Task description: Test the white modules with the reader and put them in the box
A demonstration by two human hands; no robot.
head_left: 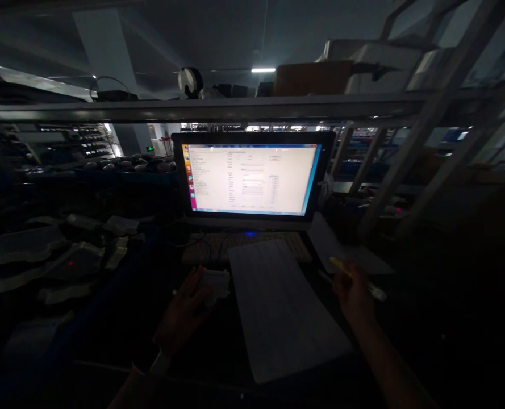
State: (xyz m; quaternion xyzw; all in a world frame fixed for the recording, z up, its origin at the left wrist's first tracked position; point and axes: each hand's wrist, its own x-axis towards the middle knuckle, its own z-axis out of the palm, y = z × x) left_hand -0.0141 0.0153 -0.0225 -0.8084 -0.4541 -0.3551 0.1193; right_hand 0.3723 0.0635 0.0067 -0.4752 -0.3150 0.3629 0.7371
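"2 bare hands, 1 to each side of the paper sheet (288, 318)?"

"Yes. Nearest, to the left of the paper sheet, a band (161, 363) around the left wrist."

"And the left hand (186, 309)?"

"Just left of the paper sheet, closed on 1 small pale plastic piece (217, 283), right beside the sheet's far left edge."

"Now the right hand (357, 292)?"

"Right of the paper sheet, fingers closed around 1 pen (341, 266): yellow at the end toward the sheet, white at the other."

"Left again, farther out?"

"Well left of the paper sheet, a blue bin (139, 272) with many translucent plastic parts (77, 258). Too dark for a count."

"Beyond?"

"A keyboard (195, 253) at the far end of the paper sheet, partly covered by it. To the right of that end, a 2nd sheet (365, 257), flat."

"Farther still?"

"Past the paper sheet, 1 lit monitor (252, 182), with a form too blurred to read."

"And at the back?"

"High beyond the paper sheet, a shelf (235, 109) with a brown box (312, 78) and a white roll (188, 83). Past those, 1 bright ceiling light (263, 70)."
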